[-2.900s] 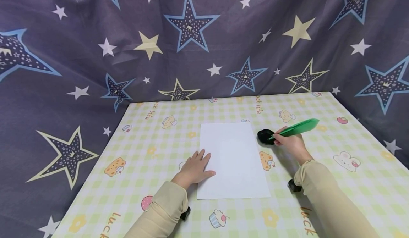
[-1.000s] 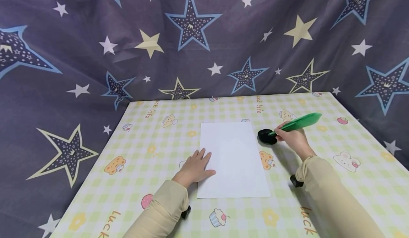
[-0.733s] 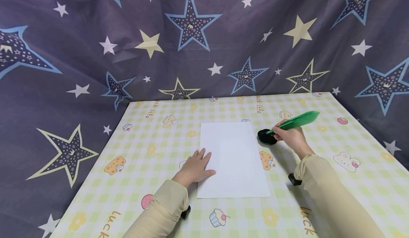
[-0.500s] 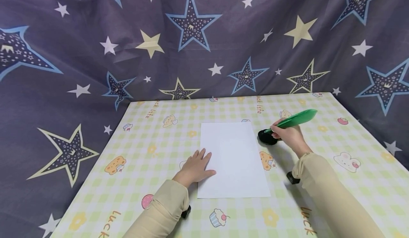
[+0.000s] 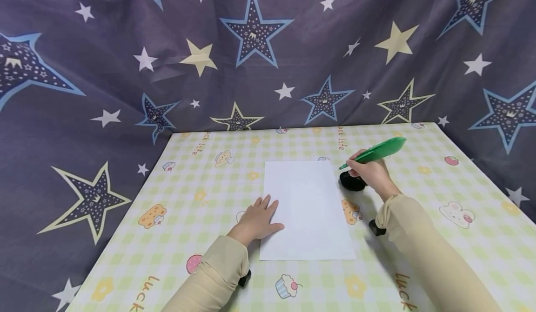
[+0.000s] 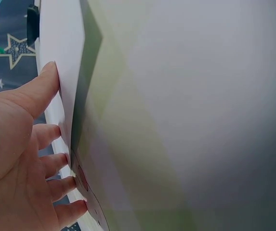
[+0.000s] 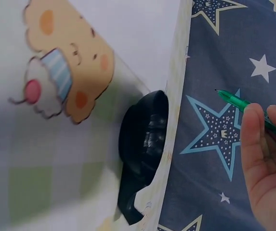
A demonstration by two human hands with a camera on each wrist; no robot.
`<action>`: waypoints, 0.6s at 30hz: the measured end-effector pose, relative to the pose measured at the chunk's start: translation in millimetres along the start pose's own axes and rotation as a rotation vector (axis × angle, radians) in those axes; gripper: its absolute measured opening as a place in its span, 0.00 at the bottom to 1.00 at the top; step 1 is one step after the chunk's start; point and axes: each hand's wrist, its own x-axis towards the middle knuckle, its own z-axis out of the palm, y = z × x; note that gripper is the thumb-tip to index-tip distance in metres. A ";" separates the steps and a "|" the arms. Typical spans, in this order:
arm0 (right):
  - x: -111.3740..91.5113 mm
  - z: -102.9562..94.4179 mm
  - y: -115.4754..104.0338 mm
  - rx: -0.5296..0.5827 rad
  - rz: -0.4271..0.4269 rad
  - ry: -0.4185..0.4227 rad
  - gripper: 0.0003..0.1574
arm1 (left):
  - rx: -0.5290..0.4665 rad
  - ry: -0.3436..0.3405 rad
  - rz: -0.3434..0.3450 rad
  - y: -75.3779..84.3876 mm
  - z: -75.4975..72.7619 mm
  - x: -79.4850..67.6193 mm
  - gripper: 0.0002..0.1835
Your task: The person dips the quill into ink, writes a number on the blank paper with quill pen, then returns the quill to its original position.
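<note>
A blank white sheet of paper (image 5: 305, 209) lies upright in the middle of the table. My left hand (image 5: 255, 221) rests flat on its left edge, fingers spread, thumb on the sheet (image 6: 17, 163). My right hand (image 5: 372, 175) pinches a green feather pen (image 5: 383, 150) between thumb and fingers; its feather leans up to the right. In the right wrist view the pen (image 7: 231, 98) points its fine dark tip away from the hand (image 7: 268, 168), above a black rounded holder (image 7: 145, 134) with a short curved tail. That holder (image 5: 348, 182) sits just right of the paper, partly covered by the right hand.
A pastel checked tablecloth (image 5: 209, 247) with printed animals and cupcakes covers the table. Behind and beside it hangs a dark curtain (image 5: 125, 70) with stars. Small black devices (image 5: 377, 227) are strapped under both wrists.
My right hand has lifted the feather pen's tip away from the black holder and carried it left, close to the paper's upper right edge. My left hand keeps its place.
</note>
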 end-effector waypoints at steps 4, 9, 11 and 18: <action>3.2 5.2 -4.4 -0.012 -0.013 -0.011 0.12 | 0.007 0.002 0.003 0.6 -1.6 -1.7 0.38; 7.1 12.6 -9.7 -0.012 -0.032 -0.025 0.11 | -0.008 -0.001 0.002 -0.6 -2.3 -1.1 0.38; 8.4 16.2 -11.6 -0.008 -0.034 -0.024 0.10 | -0.016 0.000 0.005 -1.1 -2.6 -0.8 0.38; 11.8 28.0 -13.2 0.012 -0.049 -0.049 0.11 | -0.021 0.007 0.016 -2.2 -0.9 -1.5 0.39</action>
